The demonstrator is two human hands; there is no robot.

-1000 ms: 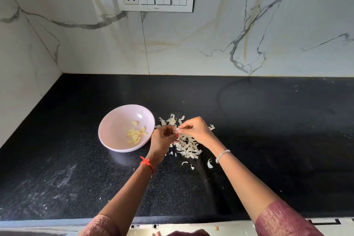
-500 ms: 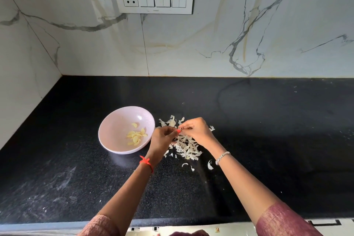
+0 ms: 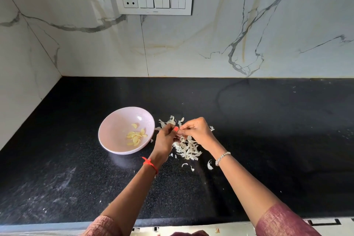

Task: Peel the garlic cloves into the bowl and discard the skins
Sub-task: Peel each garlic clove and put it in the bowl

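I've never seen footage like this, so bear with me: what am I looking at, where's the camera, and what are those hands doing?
No machine here: a person works with bare hands, and the one camera sits on their head, looking down. The left hand and right hand meet above a black counter, pinching something small, probably a garlic clove, hidden by the fingers. A pink bowl to the left holds peeled cloves; papery skins lie scattered under the hands.
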